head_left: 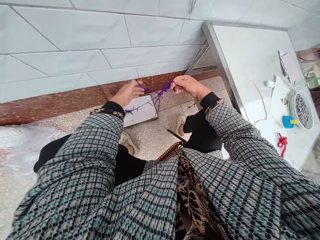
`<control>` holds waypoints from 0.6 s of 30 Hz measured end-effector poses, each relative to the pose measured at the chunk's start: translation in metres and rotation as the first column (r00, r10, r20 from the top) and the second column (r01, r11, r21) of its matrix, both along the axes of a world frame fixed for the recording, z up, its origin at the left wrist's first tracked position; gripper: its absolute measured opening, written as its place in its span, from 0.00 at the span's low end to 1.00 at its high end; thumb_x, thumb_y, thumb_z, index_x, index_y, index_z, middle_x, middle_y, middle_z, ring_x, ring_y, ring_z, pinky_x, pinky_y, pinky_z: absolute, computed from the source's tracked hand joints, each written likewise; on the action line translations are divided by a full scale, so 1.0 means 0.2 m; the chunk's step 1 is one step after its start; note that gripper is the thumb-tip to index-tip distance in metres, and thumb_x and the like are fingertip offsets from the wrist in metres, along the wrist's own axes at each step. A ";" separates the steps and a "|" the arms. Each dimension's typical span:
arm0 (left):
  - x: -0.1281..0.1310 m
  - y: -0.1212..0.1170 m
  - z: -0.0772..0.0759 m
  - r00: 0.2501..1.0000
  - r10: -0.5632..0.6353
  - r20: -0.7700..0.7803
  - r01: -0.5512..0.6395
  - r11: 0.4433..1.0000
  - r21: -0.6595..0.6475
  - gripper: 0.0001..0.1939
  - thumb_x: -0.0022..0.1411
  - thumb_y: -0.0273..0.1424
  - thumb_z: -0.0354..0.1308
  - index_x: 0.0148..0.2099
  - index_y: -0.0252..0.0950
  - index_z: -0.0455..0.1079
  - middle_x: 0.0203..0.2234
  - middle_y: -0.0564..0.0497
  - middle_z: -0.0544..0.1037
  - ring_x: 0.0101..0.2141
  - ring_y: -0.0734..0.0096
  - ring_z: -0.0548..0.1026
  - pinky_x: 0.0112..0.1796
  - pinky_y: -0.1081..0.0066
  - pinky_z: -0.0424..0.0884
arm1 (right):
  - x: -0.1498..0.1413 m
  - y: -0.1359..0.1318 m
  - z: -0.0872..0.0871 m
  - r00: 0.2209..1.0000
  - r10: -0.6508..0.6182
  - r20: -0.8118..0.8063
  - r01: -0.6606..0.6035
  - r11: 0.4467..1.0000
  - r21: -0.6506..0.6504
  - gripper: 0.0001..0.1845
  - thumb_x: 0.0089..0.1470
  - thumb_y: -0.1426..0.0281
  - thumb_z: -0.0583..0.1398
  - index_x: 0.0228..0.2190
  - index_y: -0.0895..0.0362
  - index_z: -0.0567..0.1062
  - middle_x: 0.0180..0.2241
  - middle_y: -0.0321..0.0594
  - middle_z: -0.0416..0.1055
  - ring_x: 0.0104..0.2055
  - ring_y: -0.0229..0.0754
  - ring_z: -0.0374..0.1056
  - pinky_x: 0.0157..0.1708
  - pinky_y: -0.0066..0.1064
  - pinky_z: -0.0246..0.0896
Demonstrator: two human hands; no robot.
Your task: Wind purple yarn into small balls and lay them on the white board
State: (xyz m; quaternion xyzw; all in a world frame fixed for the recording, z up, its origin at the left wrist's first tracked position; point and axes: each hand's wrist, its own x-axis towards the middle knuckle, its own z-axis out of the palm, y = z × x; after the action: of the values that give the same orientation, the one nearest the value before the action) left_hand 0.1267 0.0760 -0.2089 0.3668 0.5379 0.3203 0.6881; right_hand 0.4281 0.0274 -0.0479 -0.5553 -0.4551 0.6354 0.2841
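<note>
Purple yarn [165,89] stretches in the air between my two hands, bunched in loops and knots toward the right side, with a loose tail hanging down. My right hand [187,86] pinches the looped end between thumb and fingers. On the other side, my left hand [128,94] is slightly blurred, its fingers closed around a strand of the same yarn. Below the hands a white board [141,111] lies on the floor, with dark purple thread pieces strewn over it.
At right stands a white table [246,55] with a metal edge. It carries a bowl of small dark pieces [302,110], a blue cap-like object [288,122], red cord [282,142] and yellow cord [264,103]. Clear plastic [27,143] lies at left, and a tiled wall [75,30] rises ahead.
</note>
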 end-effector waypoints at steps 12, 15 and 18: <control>-0.01 -0.22 0.02 0.735 -0.674 -0.080 0.671 0.739 -0.060 0.20 0.54 0.49 0.75 0.38 0.37 0.84 0.25 0.48 0.76 0.34 0.59 0.76 0.55 0.56 0.78 | 0.15 0.02 -0.05 0.907 -0.419 0.036 0.421 0.904 -0.075 0.25 0.86 0.69 0.64 0.31 0.57 0.74 0.26 0.31 0.74 0.22 0.30 0.64 0.28 0.19 0.70; -0.15 -0.22 0.11 0.870 -0.485 -0.085 0.478 0.874 -0.091 0.15 0.59 0.42 0.74 0.33 0.38 0.76 0.19 0.57 0.60 0.27 0.70 0.63 0.55 0.57 0.79 | 0.23 0.03 -0.09 0.817 -0.566 0.110 0.576 0.813 -0.088 0.24 0.88 0.70 0.60 0.32 0.57 0.73 0.26 0.31 0.72 0.23 0.30 0.63 0.28 0.19 0.67; -0.37 -0.22 0.22 0.938 -0.295 -0.184 0.284 0.955 -0.084 0.10 0.64 0.33 0.70 0.33 0.37 0.73 0.19 0.58 0.60 0.27 0.73 0.59 0.54 0.61 0.76 | 0.32 0.01 -0.13 0.663 -0.722 0.200 0.742 0.668 -0.048 0.24 0.89 0.72 0.54 0.33 0.56 0.70 0.26 0.30 0.68 0.23 0.30 0.62 0.28 0.19 0.63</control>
State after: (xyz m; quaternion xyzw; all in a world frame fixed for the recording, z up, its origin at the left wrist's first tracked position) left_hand 0.0533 0.0323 -0.1657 0.4519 0.5517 0.1628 0.6818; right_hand 0.4925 0.0296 -0.0739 -0.7584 -0.1741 0.4464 0.4418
